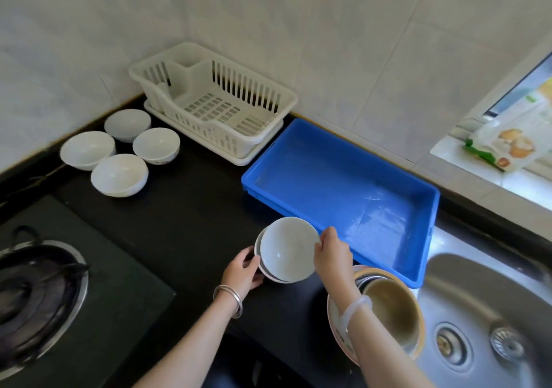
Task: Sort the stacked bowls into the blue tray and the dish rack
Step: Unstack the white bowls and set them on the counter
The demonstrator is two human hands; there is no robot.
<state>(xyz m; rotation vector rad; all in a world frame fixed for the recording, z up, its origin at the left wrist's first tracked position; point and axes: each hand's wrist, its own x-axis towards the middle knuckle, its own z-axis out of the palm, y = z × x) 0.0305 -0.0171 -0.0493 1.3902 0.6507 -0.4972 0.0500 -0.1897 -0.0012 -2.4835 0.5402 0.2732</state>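
A small stack of white bowls [286,250] is held between the two hands, over the black counter [194,208]. The bowls are round, smooth and plain white inside. The top bowl is tipped a little, and its rim is pinched by the right hand [331,256]. The rim of the lower bowls is gripped by the left hand [243,271].

Just past the right hand, the blue tray [337,138] is seen; only its bare blue floor shows inside. Farther off, past the left hand, the white dish rack [248,87] is set by the wall, and only its slotted floor shows inside. Well to the left of the left hand, four white bowls [119,175] are set close together on the counter. Under the right forearm, another pile of dishes is seen, with a tan bowl [391,310] on top. A steel sink [493,274] is seen to the right of it.

Far to the right, a packet [507,139] is seen on the window ledge. Its writing is too blurry to be read.
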